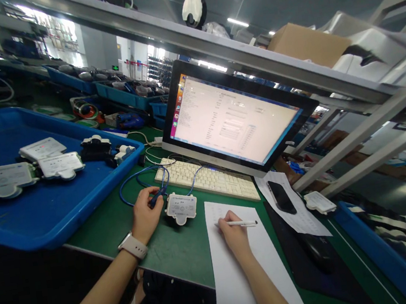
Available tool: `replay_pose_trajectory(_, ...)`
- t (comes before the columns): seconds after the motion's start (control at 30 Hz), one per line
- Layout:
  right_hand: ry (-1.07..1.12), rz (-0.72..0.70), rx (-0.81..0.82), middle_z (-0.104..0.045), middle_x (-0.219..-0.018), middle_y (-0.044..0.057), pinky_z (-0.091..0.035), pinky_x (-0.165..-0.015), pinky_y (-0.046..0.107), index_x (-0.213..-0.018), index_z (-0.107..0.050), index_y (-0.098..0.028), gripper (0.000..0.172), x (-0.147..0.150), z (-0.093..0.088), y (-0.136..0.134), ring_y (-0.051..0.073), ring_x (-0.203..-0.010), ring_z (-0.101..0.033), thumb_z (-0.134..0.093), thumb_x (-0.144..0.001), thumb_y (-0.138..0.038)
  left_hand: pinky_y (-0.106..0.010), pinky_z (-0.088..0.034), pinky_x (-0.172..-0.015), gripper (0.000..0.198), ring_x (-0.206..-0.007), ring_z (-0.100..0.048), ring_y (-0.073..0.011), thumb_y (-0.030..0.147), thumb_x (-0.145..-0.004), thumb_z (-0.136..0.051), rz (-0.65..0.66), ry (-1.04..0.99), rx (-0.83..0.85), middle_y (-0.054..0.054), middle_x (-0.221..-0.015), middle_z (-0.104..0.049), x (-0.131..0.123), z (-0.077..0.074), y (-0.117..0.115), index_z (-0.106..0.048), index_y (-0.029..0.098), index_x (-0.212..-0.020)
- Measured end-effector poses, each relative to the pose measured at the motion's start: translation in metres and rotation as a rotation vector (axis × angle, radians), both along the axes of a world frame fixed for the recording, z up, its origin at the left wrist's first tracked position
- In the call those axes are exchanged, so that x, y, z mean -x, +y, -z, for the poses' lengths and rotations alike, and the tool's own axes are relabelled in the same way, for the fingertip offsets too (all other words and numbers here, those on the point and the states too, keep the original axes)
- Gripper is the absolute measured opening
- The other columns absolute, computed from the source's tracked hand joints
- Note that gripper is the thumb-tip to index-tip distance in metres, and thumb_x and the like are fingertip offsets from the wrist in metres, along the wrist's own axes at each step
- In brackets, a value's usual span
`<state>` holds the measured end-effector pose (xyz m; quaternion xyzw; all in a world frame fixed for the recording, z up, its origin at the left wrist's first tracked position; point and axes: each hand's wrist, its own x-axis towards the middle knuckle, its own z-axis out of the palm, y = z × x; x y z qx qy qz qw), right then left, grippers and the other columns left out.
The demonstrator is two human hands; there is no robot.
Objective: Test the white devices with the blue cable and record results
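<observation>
My left hand [146, 214] is closed on the dark plug of a blue cable [133, 177], right beside a small white labelled device [181, 207] lying on the green table [114, 218]. My right hand [233, 232] grips a white pen [239, 224] over a long white sheet of paper [238, 277]; the pen lies nearly flat, tip pointing right. A watch with a pale strap sits on my left wrist.
A blue tray [34, 209] at left holds several similar white devices. Behind the paper stand a cream keyboard [207, 180] and a lit monitor [234, 118]. To the right lie a phone [281, 197] on paper, a black mouse [315, 249] on a mat, and another blue tray [385, 257].
</observation>
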<state>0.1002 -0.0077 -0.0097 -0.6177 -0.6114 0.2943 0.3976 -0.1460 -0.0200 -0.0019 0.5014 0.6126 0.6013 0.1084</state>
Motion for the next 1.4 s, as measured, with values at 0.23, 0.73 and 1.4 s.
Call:
replay_pose_trajectory(0.23, 0.028, -0.006, -0.001, -0.048, -0.046, -0.006, -0.032, -0.050, 0.024, -0.053, -0.036, -0.023, 0.022, -0.0002, -0.0005, -0.0001, 0.013, -0.049, -0.044, -0.048, -0.071, -0.027, -0.029, -0.046, -0.071, 0.021, -0.078, -0.056, -0.0166, 0.029, -0.077, -0.050, 0.005, -0.007, -0.009, -0.005, -0.092, -0.057, 0.0011, 0.0037, 0.0012, -0.054, 0.017, -0.093)
replay_pose_trajectory(0.73, 0.008, 0.042, -0.020, -0.044, -0.043, -0.006, -0.031, -0.050, 0.025, -0.051, -0.034, -0.024, 0.023, -0.0010, 0.0004, 0.0005, 0.014, -0.048, -0.043, -0.049, -0.067, -0.024, -0.030, -0.046, -0.070, 0.022, -0.076, -0.056, -0.0166, 0.029, -0.076, -0.049, 0.012, -0.026, -0.003, -0.006, -0.092, -0.058, 0.0006, 0.0025, -0.0002, -0.054, 0.017, -0.094)
replay_pose_trajectory(1.4, -0.007, 0.040, -0.052, -0.040, -0.042, -0.006, -0.029, -0.049, 0.026, -0.050, -0.031, -0.024, 0.023, -0.0007, 0.0002, 0.0008, 0.013, -0.047, -0.040, -0.048, -0.066, -0.023, -0.030, -0.047, -0.072, 0.021, -0.079, -0.057, -0.0172, 0.028, -0.076, -0.050, 0.007, -0.054, -0.009, -0.006, -0.092, -0.058, 0.0008, 0.0020, -0.0011, -0.055, 0.017, -0.093)
